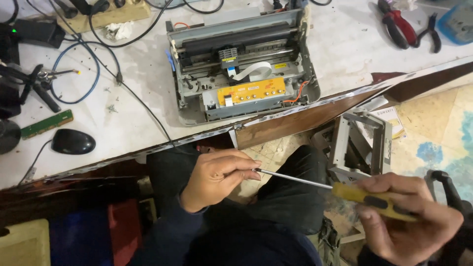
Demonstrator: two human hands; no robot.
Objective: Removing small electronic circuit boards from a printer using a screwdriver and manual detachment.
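Right hand [406,221] at lower right of the frame, fingers closed around the yellow-and-black handle of a screwdriver [345,190]; shaft running up and left across the lower middle to the left hand [217,177], whose fingertips pinch the tip. Both hands held below the table edge, over dark trousers, well apart from the opened printer [241,64] at top centre. Printer stripped of its cover, with a yellow circuit board along its front, a white ribbon cable curling above it, orange wires at its right corner. Resting on a white worktable [345,54] marked with stains, front edge cutting diagonally across the frame. Black mouse [74,141] at middle left, a small green circuit board [47,124] just above it, a blue cable [93,69] looping at upper left beside black leads. Red-handled and black-handled pliers [409,27] at upper right. Grey metal frame [362,145] on the floor at right, just above the screwdriver handle
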